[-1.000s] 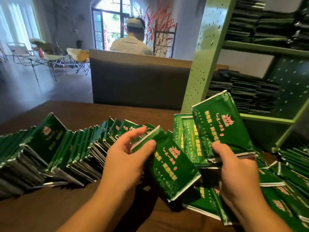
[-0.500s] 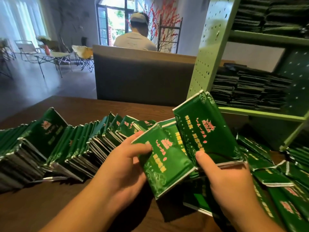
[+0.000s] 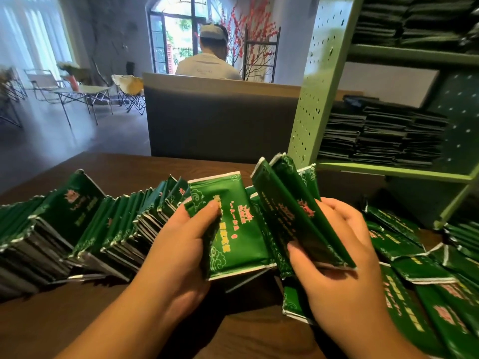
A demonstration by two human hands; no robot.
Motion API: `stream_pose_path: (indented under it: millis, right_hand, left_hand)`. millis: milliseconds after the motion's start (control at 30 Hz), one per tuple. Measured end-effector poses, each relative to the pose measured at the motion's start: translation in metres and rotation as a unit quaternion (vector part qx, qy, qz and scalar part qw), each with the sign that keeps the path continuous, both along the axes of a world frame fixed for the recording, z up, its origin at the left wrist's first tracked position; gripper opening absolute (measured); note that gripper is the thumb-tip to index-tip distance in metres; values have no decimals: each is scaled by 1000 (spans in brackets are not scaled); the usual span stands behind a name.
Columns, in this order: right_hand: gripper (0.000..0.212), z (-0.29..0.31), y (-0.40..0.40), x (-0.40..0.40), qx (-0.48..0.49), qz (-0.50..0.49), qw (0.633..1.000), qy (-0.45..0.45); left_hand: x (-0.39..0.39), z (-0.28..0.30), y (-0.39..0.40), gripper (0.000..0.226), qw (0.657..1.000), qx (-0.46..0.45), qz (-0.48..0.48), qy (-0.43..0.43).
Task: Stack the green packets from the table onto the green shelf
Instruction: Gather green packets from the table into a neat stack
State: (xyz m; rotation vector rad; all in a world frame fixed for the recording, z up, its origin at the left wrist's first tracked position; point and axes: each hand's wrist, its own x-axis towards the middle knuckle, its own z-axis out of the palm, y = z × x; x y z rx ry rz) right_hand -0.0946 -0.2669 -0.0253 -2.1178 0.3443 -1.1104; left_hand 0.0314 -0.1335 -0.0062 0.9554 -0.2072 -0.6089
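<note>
1. The left hand (image 3: 181, 244) is curled around one flat, glossy green foil packet (image 3: 233, 229) printed with red and yellow characters, thumb on the printed face near its upper left and fingers behind it, so the packet stands nearly upright above the dark brown wooden counter (image 3: 124, 167).
2. The right hand (image 3: 334, 244) pinches a small bundle of the same green packets (image 3: 293, 211), thumb on the near lower edge and fingers wrapped over the far side; the bundle tilts back toward the pale green perforated metal shelf (image 3: 316, 86).
3. More packets stand in a long leaning row (image 3: 85, 229) on the counter to the left, and others lie loose in a heap (image 3: 414, 275) to the right, below the shelf.
4. The shelf already holds dark stacks of packets (image 3: 383, 136) on its middle level and on the level above.
5. The packets look light, thin and pliable, with crimped sealed ends; the foil appears slick, so a bundle probably fans out or slides if held loosely.
6. The best hold is likely across the broad faces near the middle, thumb opposed to fingers, squeezing the bundle square, not by the flimsy sealed ends.
</note>
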Motion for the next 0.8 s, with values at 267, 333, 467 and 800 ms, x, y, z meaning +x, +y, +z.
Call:
stream_pose_path:
  millis: [267,333,467,800]
  right_hand:
    - [87,-8,-7,-2,-75,2,997,31]
    - [83,-9,-6,-2,-88,14,995,37]
    - [75,-10,-6,-2,-84,26,996,21]
    - [87,-7,-4,-5,-144,56,984,94]
  left_hand:
    - [-12,5,0,44,993,26,-47,-104]
    - [-16,3,0,51,986,34,-66,-147]
    - [-18,-5,0,55,982,53,-60,-171]
    - [-22,-7,3,55,970,73,-38,-228]
